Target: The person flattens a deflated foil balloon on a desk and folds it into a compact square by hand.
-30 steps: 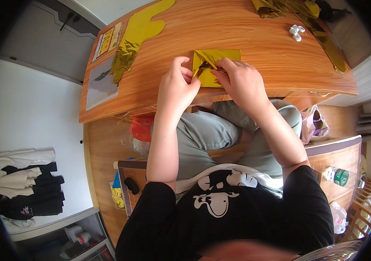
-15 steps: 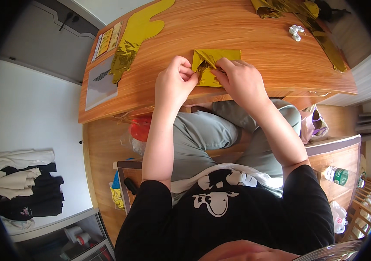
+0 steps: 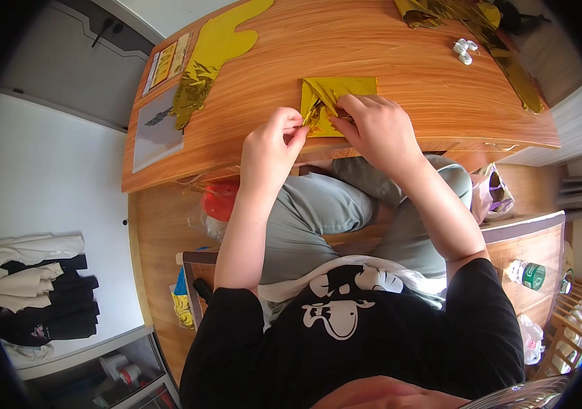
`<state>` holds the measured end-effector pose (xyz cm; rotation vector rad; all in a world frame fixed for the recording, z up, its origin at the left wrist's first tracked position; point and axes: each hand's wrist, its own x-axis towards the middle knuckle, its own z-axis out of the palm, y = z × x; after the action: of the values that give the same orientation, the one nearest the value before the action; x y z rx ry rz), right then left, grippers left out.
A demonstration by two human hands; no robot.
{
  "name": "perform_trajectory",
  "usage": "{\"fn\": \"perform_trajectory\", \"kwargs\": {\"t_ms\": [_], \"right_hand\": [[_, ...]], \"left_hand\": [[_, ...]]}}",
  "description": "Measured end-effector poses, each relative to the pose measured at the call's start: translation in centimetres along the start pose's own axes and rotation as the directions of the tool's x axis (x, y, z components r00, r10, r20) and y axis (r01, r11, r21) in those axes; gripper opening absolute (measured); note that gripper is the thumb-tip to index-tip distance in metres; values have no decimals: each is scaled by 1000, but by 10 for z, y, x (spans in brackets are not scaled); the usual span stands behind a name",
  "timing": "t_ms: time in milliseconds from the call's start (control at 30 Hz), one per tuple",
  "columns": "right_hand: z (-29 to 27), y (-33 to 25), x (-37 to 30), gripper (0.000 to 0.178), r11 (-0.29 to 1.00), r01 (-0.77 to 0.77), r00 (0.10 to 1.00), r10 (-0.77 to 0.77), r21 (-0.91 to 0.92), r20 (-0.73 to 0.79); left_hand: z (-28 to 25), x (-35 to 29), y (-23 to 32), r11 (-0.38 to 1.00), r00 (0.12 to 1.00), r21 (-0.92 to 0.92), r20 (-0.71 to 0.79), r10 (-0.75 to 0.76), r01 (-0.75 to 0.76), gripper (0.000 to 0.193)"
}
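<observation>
Two hands meet over a folded square of gold foil paper (image 3: 340, 102) lying on the wooden bench (image 3: 400, 54), near its front edge and just ahead of the person's knees. The left hand (image 3: 274, 146) has its fingers (image 3: 297, 126) pressed together, pinching the crumpled left corner of the foil. The right hand (image 3: 376, 129) lies flat-ish over the sheet's lower right part, its fingers (image 3: 342, 114) drawn close and nipping the same crinkled fold from the other side, so the two sets of fingertips nearly touch.

Further out on the bench, a long yellow cut-out shape (image 3: 226, 41) stretches toward the far left corner, with a strip of crumpled gold foil (image 3: 192, 95) lying across its near end. Beside that sit a grey sheet (image 3: 156, 133) and a printed card (image 3: 168, 61). At the far right, more gold foil strips (image 3: 502, 51) trail along the edge, with a small white object (image 3: 465, 50) just beside them.

Below the bench a red bag (image 3: 220, 202) rests on the floor, and a green-capped bottle (image 3: 526, 274) stands on a low shelf to the right. Folded clothes (image 3: 35, 286) are piled at the left.
</observation>
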<state>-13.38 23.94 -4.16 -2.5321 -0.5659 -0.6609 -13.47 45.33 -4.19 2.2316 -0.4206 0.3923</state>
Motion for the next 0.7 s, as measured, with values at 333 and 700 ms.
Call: {"fn": "perform_trajectory", "kwargs": {"t_ms": [333,700], "right_hand": [[-2,2,-1,22,1000,20,1000,-21,15,23],[2,3,-4,21,999,47,999,-47,1,13]], "left_hand": [[-12,5,-1,987,992,-139,108,-64,79,25],[-26,17,-6,996,966,-86,256,17,5,31]]}}
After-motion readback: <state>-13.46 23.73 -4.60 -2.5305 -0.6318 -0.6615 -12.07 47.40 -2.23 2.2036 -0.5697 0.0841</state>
